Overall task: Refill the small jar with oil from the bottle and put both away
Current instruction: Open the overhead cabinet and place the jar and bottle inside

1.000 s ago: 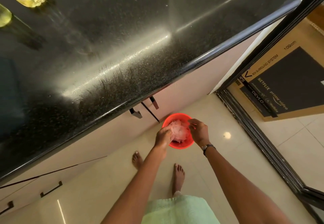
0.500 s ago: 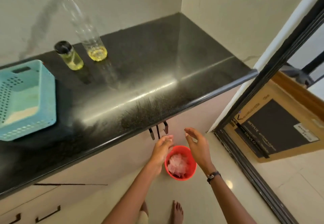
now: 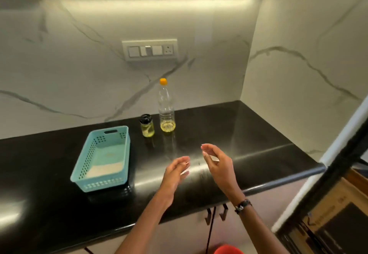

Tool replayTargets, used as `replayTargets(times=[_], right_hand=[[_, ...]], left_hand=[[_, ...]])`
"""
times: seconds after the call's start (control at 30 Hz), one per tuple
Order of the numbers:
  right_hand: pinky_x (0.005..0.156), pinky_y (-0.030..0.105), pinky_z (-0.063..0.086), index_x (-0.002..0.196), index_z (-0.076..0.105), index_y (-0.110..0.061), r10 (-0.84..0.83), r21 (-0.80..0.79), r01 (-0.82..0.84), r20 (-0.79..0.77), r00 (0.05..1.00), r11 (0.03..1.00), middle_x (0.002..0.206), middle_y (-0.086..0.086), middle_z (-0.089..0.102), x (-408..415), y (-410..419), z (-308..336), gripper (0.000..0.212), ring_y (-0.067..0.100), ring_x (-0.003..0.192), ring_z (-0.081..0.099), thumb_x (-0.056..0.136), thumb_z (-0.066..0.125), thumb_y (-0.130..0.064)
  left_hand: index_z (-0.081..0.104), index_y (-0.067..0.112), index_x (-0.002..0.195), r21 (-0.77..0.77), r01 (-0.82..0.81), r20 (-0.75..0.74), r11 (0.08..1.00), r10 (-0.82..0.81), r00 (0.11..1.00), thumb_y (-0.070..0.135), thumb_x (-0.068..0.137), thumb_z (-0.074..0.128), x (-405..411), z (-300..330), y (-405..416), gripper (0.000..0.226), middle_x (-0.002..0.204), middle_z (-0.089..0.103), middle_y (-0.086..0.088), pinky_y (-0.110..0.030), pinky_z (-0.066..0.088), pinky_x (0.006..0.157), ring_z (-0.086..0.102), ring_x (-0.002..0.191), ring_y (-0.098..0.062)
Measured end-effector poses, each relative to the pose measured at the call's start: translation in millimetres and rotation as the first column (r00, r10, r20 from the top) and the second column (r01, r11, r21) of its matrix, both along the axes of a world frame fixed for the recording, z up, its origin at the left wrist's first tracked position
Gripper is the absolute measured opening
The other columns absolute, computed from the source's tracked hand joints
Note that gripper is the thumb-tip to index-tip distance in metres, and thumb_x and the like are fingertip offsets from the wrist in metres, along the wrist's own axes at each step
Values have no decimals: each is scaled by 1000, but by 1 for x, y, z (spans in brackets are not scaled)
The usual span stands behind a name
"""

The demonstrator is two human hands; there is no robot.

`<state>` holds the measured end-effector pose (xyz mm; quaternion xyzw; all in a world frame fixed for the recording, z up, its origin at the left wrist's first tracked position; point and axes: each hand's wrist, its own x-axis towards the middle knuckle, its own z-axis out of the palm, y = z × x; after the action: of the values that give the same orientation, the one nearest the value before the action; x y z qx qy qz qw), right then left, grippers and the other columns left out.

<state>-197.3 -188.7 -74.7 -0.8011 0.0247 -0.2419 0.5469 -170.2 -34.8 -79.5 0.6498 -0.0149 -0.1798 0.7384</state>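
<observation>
— Both hands have come up from the red bin on the floor; the left hand (image 3: 176,169) and right hand (image 3: 216,161) now hover over the bench's (image 3: 249,134) front edge.

— Fingers?

— Loosely curled, holding nothing. Small jar (image 3: 147,128) and bottle (image 3: 166,108) stand side by side near the back edge, right of the blue basket (image 3: 103,159).

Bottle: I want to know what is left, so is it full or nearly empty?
Nearly empty: the bottle holds yellow oil only at its base.
</observation>
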Motion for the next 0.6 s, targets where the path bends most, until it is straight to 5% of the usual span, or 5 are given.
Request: replayTargets(times=[0.37, 0.6], right_hand=[[85, 17, 52, 117, 62, -13, 93, -53, -90, 55, 994, 995, 109, -2, 68, 145, 63, 48, 27, 1, 98, 64, 91, 60, -6], [87, 33, 55, 121, 61, -13, 68, -100, -60, 75, 995, 993, 111, -1, 67, 204, 78, 49, 30, 9, 101, 65, 91, 61, -10]], left_hand=[[63, 20, 107, -8, -60, 159, 998, 61, 985, 13, 97, 50, 133, 61, 67, 18, 121, 64, -3, -34, 47, 101, 60, 113, -13], [60, 17, 112, 37, -97, 255, 995, 84, 963, 7, 99, 46, 188, 76, 77, 21, 114, 64, 1, -14, 52, 73, 62, 97, 0]])
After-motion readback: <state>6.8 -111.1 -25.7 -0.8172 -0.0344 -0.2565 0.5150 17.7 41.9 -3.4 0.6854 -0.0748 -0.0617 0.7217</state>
